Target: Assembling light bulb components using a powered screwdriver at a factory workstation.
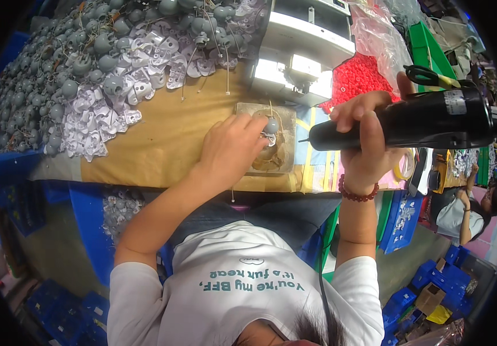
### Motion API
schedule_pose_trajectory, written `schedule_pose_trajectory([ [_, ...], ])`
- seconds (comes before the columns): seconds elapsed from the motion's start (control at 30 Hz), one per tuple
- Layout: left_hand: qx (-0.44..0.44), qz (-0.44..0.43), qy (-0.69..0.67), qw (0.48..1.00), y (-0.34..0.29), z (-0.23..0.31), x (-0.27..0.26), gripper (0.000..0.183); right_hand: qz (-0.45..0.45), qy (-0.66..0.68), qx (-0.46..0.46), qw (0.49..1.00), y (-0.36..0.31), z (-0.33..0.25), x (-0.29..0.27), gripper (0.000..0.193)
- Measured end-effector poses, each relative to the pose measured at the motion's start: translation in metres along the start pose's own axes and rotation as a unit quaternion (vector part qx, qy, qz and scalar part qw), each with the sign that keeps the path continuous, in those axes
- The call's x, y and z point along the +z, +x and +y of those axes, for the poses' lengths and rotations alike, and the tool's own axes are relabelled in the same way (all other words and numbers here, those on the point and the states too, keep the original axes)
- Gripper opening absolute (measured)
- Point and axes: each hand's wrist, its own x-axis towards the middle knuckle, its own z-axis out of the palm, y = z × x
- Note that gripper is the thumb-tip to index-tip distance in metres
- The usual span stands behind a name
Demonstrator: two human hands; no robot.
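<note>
My left hand point(232, 147) reaches over a worn, squarish fixture block point(287, 164) on the table. Its fingertips are closed against a small grey ball-shaped part point(272, 126), which sits in the block with a bit of white plastic under it; the fingers cover some of both. In my right hand point(369, 135) is a black electric screwdriver point(410, 124), gripped round its body. The tool lies nearly level, and its thin bit points left toward the block, apart from the grey part.
Grey ball parts with wires point(81, 63) heap up at the left, beside white plastic brackets point(101, 118). A white machine point(303, 52) stands behind the block. Small red pieces point(358, 81) lie to its right, near a green bin point(427, 52). Another person point(462, 216) sits far right.
</note>
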Motion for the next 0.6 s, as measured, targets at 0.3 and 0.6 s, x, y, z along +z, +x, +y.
schedule_pose_trajectory([
  [0.3, -0.013, 0.01, -0.032, 0.999, -0.004, 0.002, 0.002, 0.047, 0.007, 0.056, 0.033, 0.998, 0.009, 0.01, 0.01, 0.065],
  [0.6, -0.006, 0.037, -0.039, 0.999, 0.0, -0.012, 0.01, 0.046, -0.078, 0.208, 0.042, 0.974, 0.014, 0.007, 0.018, 0.087],
])
